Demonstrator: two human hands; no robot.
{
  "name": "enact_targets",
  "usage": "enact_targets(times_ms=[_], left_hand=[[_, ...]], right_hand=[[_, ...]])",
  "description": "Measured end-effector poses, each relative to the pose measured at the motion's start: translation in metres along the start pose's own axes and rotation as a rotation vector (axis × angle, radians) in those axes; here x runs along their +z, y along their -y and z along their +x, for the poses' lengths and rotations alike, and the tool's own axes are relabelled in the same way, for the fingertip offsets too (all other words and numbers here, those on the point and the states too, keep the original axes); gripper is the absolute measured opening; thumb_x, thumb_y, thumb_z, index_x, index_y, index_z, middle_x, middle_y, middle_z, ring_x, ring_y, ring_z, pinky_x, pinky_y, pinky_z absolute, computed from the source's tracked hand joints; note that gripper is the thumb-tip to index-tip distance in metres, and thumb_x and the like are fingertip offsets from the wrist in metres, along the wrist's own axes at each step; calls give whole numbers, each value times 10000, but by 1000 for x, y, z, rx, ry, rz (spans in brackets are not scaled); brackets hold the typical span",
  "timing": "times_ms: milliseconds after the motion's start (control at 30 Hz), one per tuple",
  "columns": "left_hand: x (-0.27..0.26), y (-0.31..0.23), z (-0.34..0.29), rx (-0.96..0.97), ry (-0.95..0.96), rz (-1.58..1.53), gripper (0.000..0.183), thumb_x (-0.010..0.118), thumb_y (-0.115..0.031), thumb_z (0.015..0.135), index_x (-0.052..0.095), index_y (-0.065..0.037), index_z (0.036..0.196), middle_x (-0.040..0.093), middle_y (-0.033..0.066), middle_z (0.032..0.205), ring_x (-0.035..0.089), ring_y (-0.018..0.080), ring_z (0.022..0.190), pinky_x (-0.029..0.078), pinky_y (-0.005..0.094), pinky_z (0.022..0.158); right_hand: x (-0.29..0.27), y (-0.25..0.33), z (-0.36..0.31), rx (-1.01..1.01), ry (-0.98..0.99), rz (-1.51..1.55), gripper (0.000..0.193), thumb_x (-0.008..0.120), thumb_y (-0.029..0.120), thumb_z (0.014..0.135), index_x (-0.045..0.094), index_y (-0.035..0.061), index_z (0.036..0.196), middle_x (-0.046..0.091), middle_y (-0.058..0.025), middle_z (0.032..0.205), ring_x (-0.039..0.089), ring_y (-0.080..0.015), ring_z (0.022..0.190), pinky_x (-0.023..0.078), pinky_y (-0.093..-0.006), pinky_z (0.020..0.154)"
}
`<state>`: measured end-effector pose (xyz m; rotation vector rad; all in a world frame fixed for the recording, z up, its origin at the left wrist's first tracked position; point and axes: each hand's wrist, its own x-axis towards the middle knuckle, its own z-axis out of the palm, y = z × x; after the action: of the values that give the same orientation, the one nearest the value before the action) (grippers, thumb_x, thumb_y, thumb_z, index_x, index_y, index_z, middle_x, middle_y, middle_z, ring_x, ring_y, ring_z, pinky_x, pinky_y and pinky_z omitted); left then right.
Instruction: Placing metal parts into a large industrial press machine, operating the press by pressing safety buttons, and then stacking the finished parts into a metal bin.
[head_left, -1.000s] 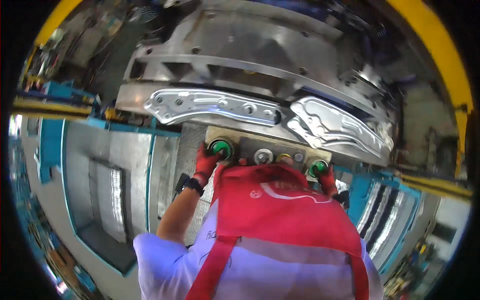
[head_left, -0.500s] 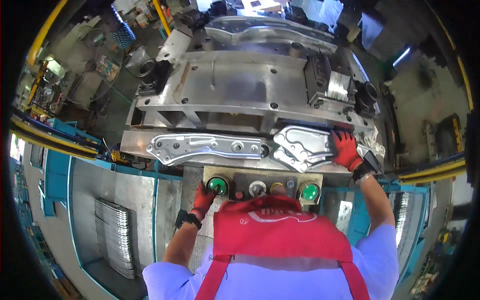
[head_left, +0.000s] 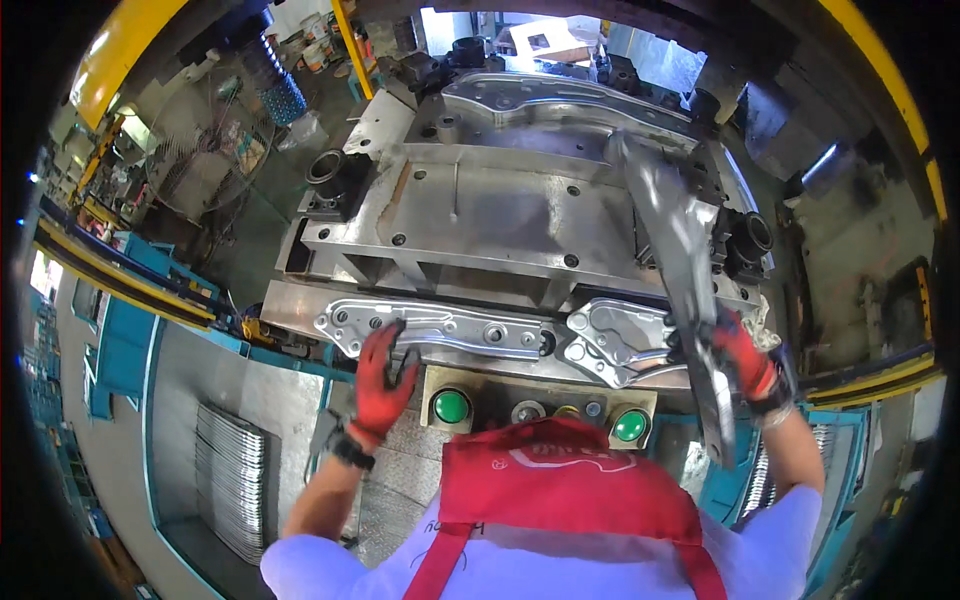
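My right hand (head_left: 738,358), in a red and black glove, grips a long stamped metal panel (head_left: 680,250), tilted up and blurred by motion. Its far end reaches over the right side of the die (head_left: 490,215). My left hand (head_left: 385,388), gloved alike, has its fingers apart at the lower edge of a flat-lying stamped bracket (head_left: 440,330); whether it touches is hard to tell. More stamped brackets (head_left: 615,335) overlap on the ledge to the right, partly behind my right hand. Another formed panel (head_left: 570,95) rests at the far side of the die.
Two green push buttons (head_left: 451,406) (head_left: 631,425) sit on the control box just in front of me. A blue-framed bin (head_left: 300,400) at the left holds a row of stacked metal parts (head_left: 230,480). Dark guide bushings (head_left: 330,180) stand at the die's corners.
My right hand has lifted a long panel from the right of the ledge. My left hand has left the left green button and moved up to the bracket. The view has shifted slightly.
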<state>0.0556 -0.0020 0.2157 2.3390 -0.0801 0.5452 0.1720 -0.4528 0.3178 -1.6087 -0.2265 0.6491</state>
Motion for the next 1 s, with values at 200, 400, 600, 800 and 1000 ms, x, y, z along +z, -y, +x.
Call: enact_targets(times_ms=[200,400,600,800,1000], left_hand=[[21,-40,191,445,60,108,645,686,-226,707,432,-72,1280,411,202,1291,357,381,1217,277,455,1032],[92,-54,333,486,128,416,738,642,-417,724,368,-110,1337,343,218,1355,283,398,1278,193,473,1073],[159,-85,434,404,385,487,923,660,-562,651,313,-123,1386,286,237,1402,213,414,1321,115,490,1092],[147,-79,441,384,367,528,937,710,-571,560,414,-109,1320,477,184,1250,404,342,1209,205,515,1036],[115,-102,397,544,-21,482,848,729,-541,526,494,-121,1224,533,161,1121,491,338,1076,190,535,1036]], right_hand=[[-25,72,75,38,33,230,453,536,292,879,453,15,1228,582,-129,1086,598,-200,960,481,-313,824],[-38,75,153,-152,-154,167,416,548,252,860,480,14,1195,591,-126,1063,598,-204,947,479,-312,820],[-9,17,113,-235,-293,149,382,561,212,842,508,13,1163,601,-123,1039,599,-207,934,478,-310,817],[14,-24,101,-231,-235,176,349,574,173,824,535,12,1131,610,-120,1015,599,-211,922,476,-308,814],[15,-40,77,-268,-171,83,318,587,133,806,562,10,1099,620,-117,992,599,-214,909,474,-307,810]])
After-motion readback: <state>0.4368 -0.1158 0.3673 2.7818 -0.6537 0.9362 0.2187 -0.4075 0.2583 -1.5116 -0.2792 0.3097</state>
